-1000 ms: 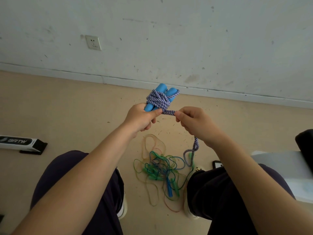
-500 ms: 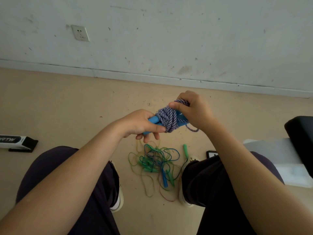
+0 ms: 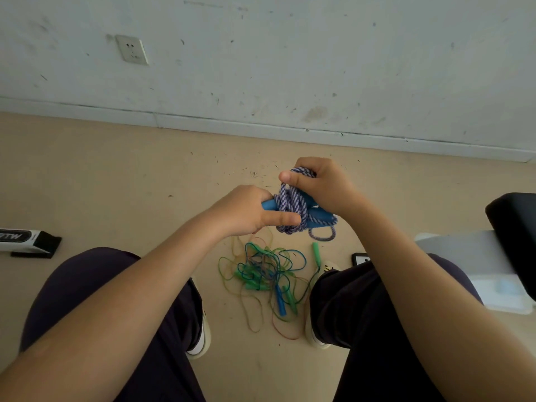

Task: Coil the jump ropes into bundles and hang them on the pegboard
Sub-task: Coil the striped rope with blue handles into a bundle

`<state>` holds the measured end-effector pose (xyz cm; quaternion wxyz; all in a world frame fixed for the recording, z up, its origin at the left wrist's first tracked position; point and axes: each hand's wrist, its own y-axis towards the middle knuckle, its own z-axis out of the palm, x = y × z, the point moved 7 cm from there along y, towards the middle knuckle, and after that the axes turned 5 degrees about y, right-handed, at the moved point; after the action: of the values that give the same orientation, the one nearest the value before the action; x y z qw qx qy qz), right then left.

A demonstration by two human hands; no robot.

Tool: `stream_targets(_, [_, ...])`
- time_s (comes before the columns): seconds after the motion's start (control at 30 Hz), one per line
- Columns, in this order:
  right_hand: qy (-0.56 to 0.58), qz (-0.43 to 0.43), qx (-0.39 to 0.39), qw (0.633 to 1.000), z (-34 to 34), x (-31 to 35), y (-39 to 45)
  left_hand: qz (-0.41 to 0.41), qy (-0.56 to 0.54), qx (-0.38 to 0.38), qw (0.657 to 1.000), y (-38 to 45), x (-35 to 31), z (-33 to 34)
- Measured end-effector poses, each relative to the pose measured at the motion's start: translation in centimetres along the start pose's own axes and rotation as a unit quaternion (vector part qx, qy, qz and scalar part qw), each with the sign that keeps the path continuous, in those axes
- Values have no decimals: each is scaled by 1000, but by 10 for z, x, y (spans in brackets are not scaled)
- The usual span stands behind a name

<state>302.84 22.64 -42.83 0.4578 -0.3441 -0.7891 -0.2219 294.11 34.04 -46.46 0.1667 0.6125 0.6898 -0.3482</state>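
Held above the floor, the soft, light braided rope bundle has the left hand gripping its stiff blue handles at 9 o'clock while the right hand pinches a limp loop at 12, best held by the handles

Box lettering: "RTW" in white on a black band, on the white box (left edge cuts the word).
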Motion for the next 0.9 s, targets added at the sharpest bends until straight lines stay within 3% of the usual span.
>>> stream_targets(0.17, [-37,27,-20,999,1,-11,2,27,47,-28,998,-1,-6,2])
stream_targets(0.3, [11,5,-74,997,-10,-7,0,43,48,-51,997,-1,-4,-4])
stream_targets(0.4, [-4,-21,-57,998,-7,-1,0,55,43,-48,996,-2,-5,-4])
stream_targets(0.53, [1,11,-17,1000,0,-1,-3,51,33,-56,997,-4,-3,-9])
stream_targets(0.7, [148,85,36,985,-4,-2,-8,57,-70,-109,990,-8,-2,-26])
stream_targets(0.9, [307,155,25,939,7,-11,-11,-30,-256,-124,958,-6,7,-23])
